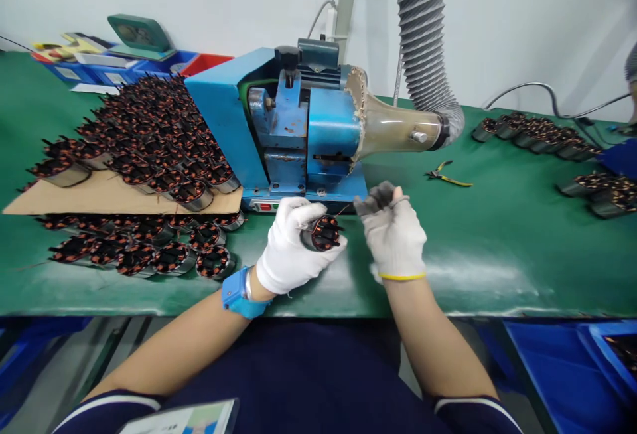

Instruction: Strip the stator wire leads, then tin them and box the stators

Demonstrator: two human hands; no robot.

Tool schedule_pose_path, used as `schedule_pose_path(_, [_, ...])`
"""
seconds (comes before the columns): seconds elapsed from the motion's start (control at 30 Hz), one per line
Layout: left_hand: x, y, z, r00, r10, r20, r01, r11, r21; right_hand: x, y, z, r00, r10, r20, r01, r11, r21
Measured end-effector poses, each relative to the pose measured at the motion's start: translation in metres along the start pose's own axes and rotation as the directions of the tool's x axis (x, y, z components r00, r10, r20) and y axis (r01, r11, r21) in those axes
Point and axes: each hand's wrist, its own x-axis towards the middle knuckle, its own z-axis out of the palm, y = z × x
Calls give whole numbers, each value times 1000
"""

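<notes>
White-gloved left hand [291,251] is wrapping its fingers and thumb around a short black-and-copper wound ring with a metal outer wall [326,231], gripping it in front of a blue metal machine [334,119]. A thin copper-coloured wire [340,211] is sticking out of the ring toward the grey-tipped, white-gloved right hand [395,238]. Right hand is hovering just beside, fingers partly bent; cannot tell whether it is pinching the wire end. More wound rings [154,129] are sitting at left on a flat light-brown board [112,195], others lying in front of it. Yellow-handled pliers [456,182] are lying right of the machine on the glossy green tabletop [478,248].
</notes>
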Motion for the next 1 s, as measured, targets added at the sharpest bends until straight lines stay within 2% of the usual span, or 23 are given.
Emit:
schedule_pose_path(0.13, [2, -3, 2, 998, 45, -45, -38, 990, 132, -20, 13, 21, 987, 75, 142, -47, 981, -190])
schedule_pose_path(0.2, [2, -5, 4, 998, 49, -40, -43, 987, 153, -25, 19, 32, 989, 77, 129, -50, 979, -196])
schedule_pose_path(0.27, [2, -7, 5, 998, 42, -51, -33, 986, 164, -25, 24, 38, 996, 67, 66, -58, 989, -136])
schedule_pose_path(0.37, [2, -10, 5, 995, 51, -89, -33, 980, 195, -25, 27, 37, 994, 102, 44, -100, 994, -42])
schedule_pose_path(0.47, [1, -10, 5, 995, 82, -65, -67, 977, 204, -26, 24, 31, 980, 137, 142, -115, 982, -153])
schedule_pose_path(0.57, [-1, -7, 5, 996, 88, -15, -83, 978, 193, -16, 9, 25, 975, 101, 197, -54, 971, -231])
schedule_pose_path(0.63, [-1, -6, 5, 996, 84, -28, -77, 979, 188, -3, -3, 19, 987, 11, 160, 8, 993, -114])
schedule_pose_path(0.73, [1, -6, 6, 993, 81, -84, -63, 978, 198, 10, -12, 13, 997, -71, 12, 70, 997, 33])
schedule_pose_path(0.77, [2, -6, 6, 993, 77, -91, -57, 977, 205, 10, -11, 12, 999, -50, 5, 50, 999, 9])
schedule_pose_path(0.9, [3, -9, 8, 994, 76, -83, -55, 971, 233, -13, 7, 24, 991, 83, 108, -57, 972, -229])
schedule_pose_path(1.0, [4, -13, 10, 993, 86, -80, -65, 971, 230, -21, 18, 42, 991, 91, 97, -69, 974, -217])
